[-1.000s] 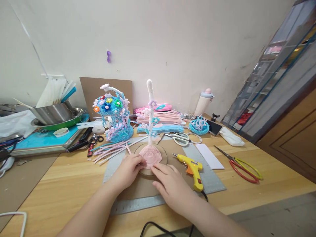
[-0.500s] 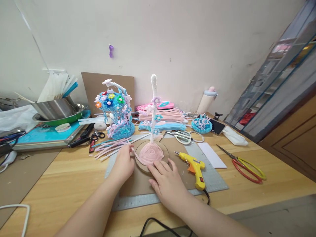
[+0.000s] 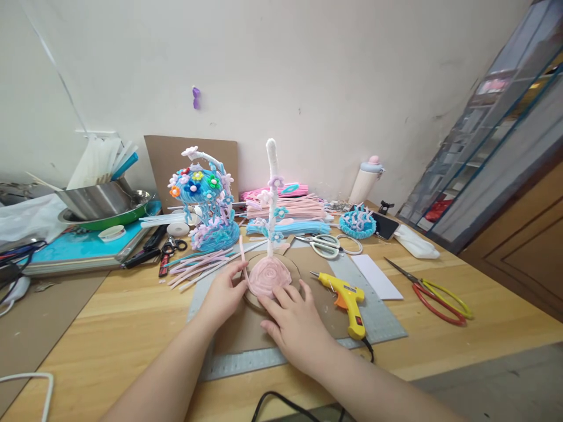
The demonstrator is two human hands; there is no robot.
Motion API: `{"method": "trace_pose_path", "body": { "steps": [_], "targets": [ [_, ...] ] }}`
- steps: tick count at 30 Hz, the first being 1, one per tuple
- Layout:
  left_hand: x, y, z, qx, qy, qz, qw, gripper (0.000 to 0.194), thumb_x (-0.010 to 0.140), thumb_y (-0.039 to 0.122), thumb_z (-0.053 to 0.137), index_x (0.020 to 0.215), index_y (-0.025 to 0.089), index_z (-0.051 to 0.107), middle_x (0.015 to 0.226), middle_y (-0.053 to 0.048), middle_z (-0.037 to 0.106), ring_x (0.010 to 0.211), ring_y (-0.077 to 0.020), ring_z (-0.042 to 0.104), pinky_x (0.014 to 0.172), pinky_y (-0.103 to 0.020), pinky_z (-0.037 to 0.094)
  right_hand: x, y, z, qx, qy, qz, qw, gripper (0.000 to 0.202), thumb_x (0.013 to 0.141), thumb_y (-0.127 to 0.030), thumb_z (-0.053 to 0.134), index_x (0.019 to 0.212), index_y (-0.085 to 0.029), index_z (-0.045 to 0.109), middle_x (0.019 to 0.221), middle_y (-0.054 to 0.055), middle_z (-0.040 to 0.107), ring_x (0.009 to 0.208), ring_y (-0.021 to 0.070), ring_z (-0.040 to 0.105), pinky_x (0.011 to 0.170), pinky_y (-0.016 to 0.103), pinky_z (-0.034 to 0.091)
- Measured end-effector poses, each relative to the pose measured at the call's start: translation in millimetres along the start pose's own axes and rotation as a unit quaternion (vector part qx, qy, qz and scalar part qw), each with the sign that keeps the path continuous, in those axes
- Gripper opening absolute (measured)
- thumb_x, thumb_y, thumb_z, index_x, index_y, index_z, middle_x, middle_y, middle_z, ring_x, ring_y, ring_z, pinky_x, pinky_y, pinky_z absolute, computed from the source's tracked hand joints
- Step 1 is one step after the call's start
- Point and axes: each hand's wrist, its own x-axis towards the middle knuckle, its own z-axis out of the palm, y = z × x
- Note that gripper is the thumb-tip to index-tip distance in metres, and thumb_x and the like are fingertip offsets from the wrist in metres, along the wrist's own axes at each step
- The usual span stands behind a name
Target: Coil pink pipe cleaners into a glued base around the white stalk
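A pink coiled base (image 3: pixel 269 277) lies on a round disc (image 3: pixel 295 265), with a white fuzzy stem (image 3: pixel 271 161) bearing small flowers standing up from it. The loose end of a pink strip (image 3: pixel 242 251) rises at the coil's left side. My left hand (image 3: pixel 225 293) is closed on this strip at the coil's left edge, thumb and fingers near together. My right hand (image 3: pixel 295 322) lies with spread fingers over the coil's front edge, fingertips touching it.
A yellow glue gun (image 3: pixel 347 299) lies right of my right hand on the cutting mat (image 3: pixel 378 316). Red-and-yellow scissors (image 3: pixel 440 300) are farther right. Behind are a blue flowered piece (image 3: pixel 197 187), pale-handled scissors (image 3: pixel 325 246) and bundled pink strips (image 3: pixel 290 208).
The loose end of the pink strip has swung from leaning left to nearly upright. My left hand has shifted slightly right and closer to the coil. My right hand stays on the coil.
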Motion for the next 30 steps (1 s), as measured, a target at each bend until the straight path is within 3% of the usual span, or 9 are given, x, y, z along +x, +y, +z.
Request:
{"method": "trace_pose_path", "body": {
  "steps": [4,10,15,19,25,30],
  "targets": [
    [-3.5,4.8,2.1,0.022,-0.02,0.034,0.999,0.048,0.069,0.021,0.06,0.117,0.02,0.063,0.13,-0.006,0.06,0.125,-0.0226,0.05,0.11,-0.04,0.032,0.6,2.0,0.3,-0.01,0.002,-0.008,1.0,0.043,0.092,-0.046,0.049,0.131,-0.031,0.049,0.128,0.008,0.056,0.119,0.0297,0.044,0.106,0.06,0.017],
    [-2.9,5.6,2.1,0.047,-0.001,0.035,0.998,0.048,0.068,0.016,0.059,0.116,0.019,0.061,0.126,-0.006,0.06,0.122,-0.0213,0.051,0.108,-0.037,0.033,0.7,1.9,1.0,-0.024,0.004,-0.021,1.0,0.046,0.092,-0.05,0.047,0.134,-0.032,0.048,0.126,0.008,0.057,0.118,0.0295,0.044,0.108,0.06,0.015],
    [-2.7,1.3,2.2,0.054,0.038,-0.016,0.998,0.043,0.062,0.016,0.062,0.105,0.015,0.06,0.101,-0.007,0.064,0.094,-0.0218,0.061,0.087,-0.036,0.048,1.0,0.3,0.1,-0.029,0.004,-0.021,0.999,0.045,0.092,-0.048,0.046,0.134,-0.032,0.047,0.125,0.008,0.057,0.117,0.0295,0.044,0.107,0.06,0.016],
    [-1.4,-5.7,4.7,0.034,0.036,-0.052,0.997,0.042,0.062,0.019,0.063,0.102,0.013,0.057,0.085,-0.004,0.064,0.077,-0.0189,0.063,0.072,-0.031,0.051,-0.1,0.0,-0.2,-0.027,0.004,-0.02,0.999,0.046,0.092,-0.049,0.047,0.135,-0.033,0.046,0.127,0.008,0.056,0.118,0.0298,0.043,0.107,0.061,0.015],
    [1.2,-11.1,10.5,0.027,0.049,-0.052,0.997,0.043,0.063,0.019,0.063,0.106,0.015,0.058,0.093,-0.006,0.065,0.085,-0.0202,0.063,0.08,-0.033,0.051,0.1,-1.0,-2.0,-0.023,-0.001,-0.016,1.0,0.043,0.092,-0.046,0.047,0.133,-0.031,0.048,0.126,0.008,0.057,0.119,0.0295,0.043,0.107,0.061,0.014],
    [1.2,-7.3,10.8,0.039,0.045,-0.005,0.998,0.047,0.065,0.018,0.062,0.112,0.018,0.061,0.114,-0.008,0.062,0.11,-0.0235,0.057,0.098,-0.037,0.043,0.9,-0.8,-2.7,-0.014,-0.009,-0.01,1.0,0.043,0.092,-0.044,0.048,0.134,-0.033,0.047,0.126,0.008,0.057,0.118,0.0287,0.044,0.107,0.06,0.014]
  ]
}}
